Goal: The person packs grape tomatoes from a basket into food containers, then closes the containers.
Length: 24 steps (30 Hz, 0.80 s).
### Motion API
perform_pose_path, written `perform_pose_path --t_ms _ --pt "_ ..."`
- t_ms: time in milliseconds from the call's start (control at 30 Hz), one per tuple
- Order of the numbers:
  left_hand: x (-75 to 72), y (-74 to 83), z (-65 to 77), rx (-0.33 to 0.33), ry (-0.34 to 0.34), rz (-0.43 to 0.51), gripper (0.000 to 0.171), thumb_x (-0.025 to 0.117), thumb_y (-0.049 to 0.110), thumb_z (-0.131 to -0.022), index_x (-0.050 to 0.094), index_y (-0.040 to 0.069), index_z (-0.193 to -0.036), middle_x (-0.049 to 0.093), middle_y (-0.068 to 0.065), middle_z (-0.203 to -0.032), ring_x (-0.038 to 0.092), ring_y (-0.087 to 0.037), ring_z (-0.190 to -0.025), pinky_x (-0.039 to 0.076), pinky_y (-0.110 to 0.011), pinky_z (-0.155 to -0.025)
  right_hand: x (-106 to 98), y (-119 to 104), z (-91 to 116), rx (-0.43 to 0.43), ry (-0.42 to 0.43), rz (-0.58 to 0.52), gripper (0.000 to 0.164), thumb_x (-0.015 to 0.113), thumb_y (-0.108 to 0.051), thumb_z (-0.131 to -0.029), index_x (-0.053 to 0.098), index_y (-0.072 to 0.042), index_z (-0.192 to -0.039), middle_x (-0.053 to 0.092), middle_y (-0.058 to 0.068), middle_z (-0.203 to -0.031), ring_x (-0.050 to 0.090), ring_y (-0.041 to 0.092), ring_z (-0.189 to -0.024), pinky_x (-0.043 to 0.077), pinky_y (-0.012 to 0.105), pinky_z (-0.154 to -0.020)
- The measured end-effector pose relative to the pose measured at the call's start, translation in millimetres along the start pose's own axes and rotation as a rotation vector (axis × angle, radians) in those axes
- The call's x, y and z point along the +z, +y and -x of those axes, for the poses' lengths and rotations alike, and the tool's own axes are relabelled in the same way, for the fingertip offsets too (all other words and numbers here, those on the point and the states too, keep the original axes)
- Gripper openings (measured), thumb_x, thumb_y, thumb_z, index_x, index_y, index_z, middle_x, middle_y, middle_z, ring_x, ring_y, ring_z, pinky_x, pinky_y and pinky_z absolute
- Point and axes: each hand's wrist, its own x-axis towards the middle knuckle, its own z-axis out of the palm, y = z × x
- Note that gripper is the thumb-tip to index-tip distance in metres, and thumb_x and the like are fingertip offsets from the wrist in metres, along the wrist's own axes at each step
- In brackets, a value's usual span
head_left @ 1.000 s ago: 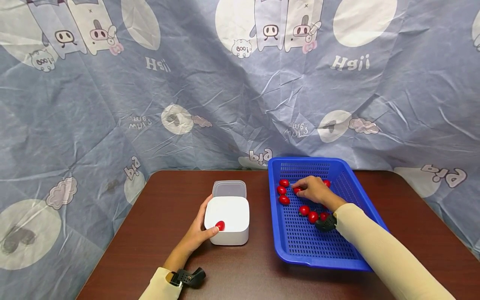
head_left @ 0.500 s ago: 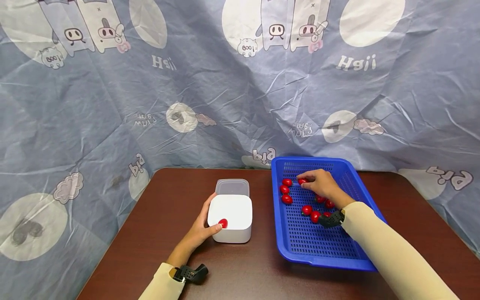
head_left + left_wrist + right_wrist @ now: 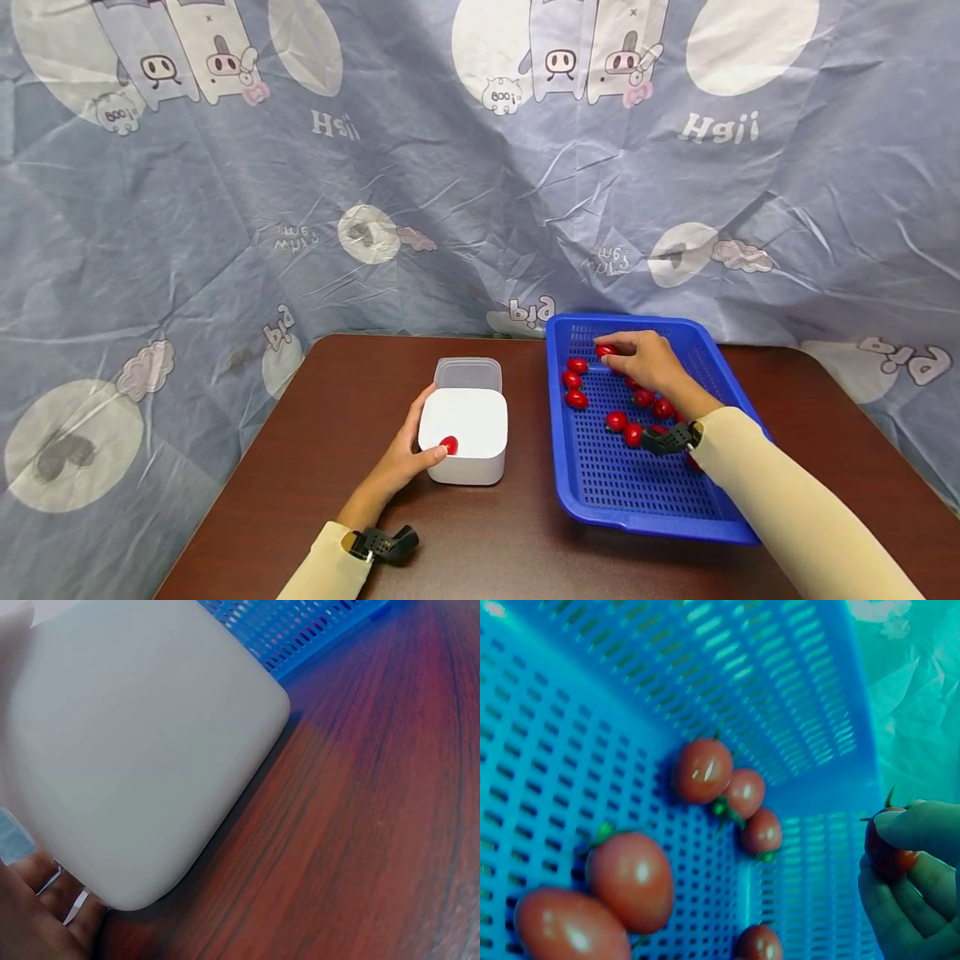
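Note:
My left hand [image 3: 405, 458] holds the white square container [image 3: 465, 472] at its left side, with the thumb over the near rim. A red cherry tomato [image 3: 449, 444] shows inside that rim, beside the thumb tip. In the left wrist view the container's wall [image 3: 157, 742] fills much of the picture. Over the far part of the blue basket [image 3: 558, 433], my right hand [image 3: 648, 360] pinches a cherry tomato [image 3: 889, 851] with a green stem between thumb and fingers. Several more cherry tomatoes [image 3: 630, 881] lie on the basket floor, some partly hidden under the right hand and wrist.
Behind the white container lies a translucent lid [image 3: 470, 374]. The brown table [image 3: 337, 400] bears everything, and a printed blue-grey cloth [image 3: 450, 208] hangs along its back and left. Bare tabletop runs between container and basket.
My right hand has lifted a little and drawn the pinched tomato up from among the others in the basket. The left hand stays on the container. The head view has shifted slightly.

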Motion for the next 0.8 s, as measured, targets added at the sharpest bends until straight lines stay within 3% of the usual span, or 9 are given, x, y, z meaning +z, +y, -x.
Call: perform_pose_path --t_ms 200,533,800 --pt "-1.2 -1.0 -0.8 0.013 -0.007 0.009 0.089 0.068 0.014 -0.083 0.015 0.023 -0.154 0.027 -0.013 -0.15 0.037 -0.029 -0.126 0.041 -0.036 -0.096 -0.9 -17.4 0.5 -0.048 0.034 -0.043 0.033 0.072 -0.017 -0.087 0.07 -0.014 -0.119 0.069 0.01 -0.114 0.067 0.022 -0.094 0.051 0.035 -0.077" --pt "-0.6 1.7 -0.9 0.005 -0.006 0.01 0.089 0.068 0.013 -0.083 0.015 0.025 -0.154 0.027 -0.011 -0.151 0.037 -0.028 -0.127 0.039 -0.035 -0.098 4.2 -34.2 0.5 -0.116 0.072 -0.123 0.034 0.073 -0.018 -0.086 0.07 -0.011 -0.119 0.071 0.006 -0.11 0.067 0.019 -0.096 0.048 0.015 -0.072" --pt "-0.2 2.8 0.1 0.003 -0.004 -0.002 0.089 0.068 0.014 -0.083 0.015 0.024 -0.154 0.027 -0.012 -0.151 0.036 -0.029 -0.127 0.039 -0.036 -0.098 11.3 -54.9 4.1 -0.204 0.083 -0.273 0.032 0.073 -0.009 -0.086 0.07 -0.008 -0.117 0.071 0.009 -0.106 0.069 0.018 -0.093 0.05 0.014 -0.074"
